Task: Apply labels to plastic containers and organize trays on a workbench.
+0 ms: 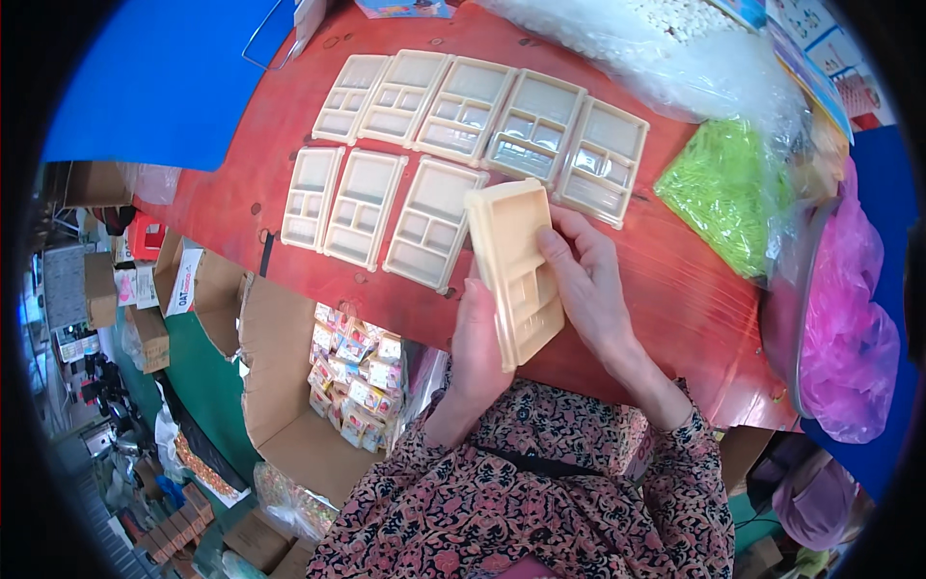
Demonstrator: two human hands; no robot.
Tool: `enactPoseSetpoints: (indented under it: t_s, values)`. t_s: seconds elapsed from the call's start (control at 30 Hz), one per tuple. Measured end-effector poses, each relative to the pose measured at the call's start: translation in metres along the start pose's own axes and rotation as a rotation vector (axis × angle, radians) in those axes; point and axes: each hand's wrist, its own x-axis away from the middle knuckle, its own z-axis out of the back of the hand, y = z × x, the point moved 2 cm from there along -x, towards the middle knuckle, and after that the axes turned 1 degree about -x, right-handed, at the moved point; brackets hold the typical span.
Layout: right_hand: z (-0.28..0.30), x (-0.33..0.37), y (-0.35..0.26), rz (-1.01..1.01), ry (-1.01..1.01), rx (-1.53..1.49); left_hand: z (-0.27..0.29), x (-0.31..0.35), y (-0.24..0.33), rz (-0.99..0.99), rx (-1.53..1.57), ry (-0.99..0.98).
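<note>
A cream plastic compartment tray [508,227] is held tilted on edge above the red table, close to my body. My left hand [475,347] closes on its left long side, thumb pointing up along the wall. Across from it, my right hand [593,285] grips the right edge, with the thumb laid over the rim and the other fingers partly hidden behind. Several similar trays lie beyond in two rows: a far row [470,87] and a nearer row [369,193]. Each has one large compartment and several smaller ones.
A cardboard box [280,357] of small wrapped packets [357,386] stands below the table's near left edge. On the right are a bag of bright green strips [723,193] and a basin holding pink plastic [839,318]. Clear plastic sheeting with white pieces [666,48] covers the far right.
</note>
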Motion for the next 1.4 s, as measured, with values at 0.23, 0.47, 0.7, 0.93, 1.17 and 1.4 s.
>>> enactPoseSetpoints:
  t_s: [0.23,0.47,0.7,0.93,1.17,1.4]
  values:
    - [0.007,0.015,-0.01,0.365,0.434,0.355,-0.019,-0.012,-0.023,0.219,0.146,-0.039]
    - [0.014,0.057,-0.061,0.386,0.194,0.49,-0.04,-0.011,-0.014,0.244,0.246,-0.133]
    - [0.025,0.068,-0.059,0.16,0.042,0.502,-0.036,-0.004,-0.024,0.199,-0.015,-0.01]
    - [0.037,0.064,-0.055,-0.075,-0.033,0.219,-0.03,-0.004,-0.025,0.073,-0.215,-0.007]
    - [0.05,0.057,-0.048,-0.199,-0.079,-0.025,-0.037,-0.01,-0.023,0.018,-0.064,-0.107]
    - [0.056,0.055,-0.041,-0.266,-0.061,-0.179,-0.024,-0.018,-0.025,0.216,0.107,-0.128]
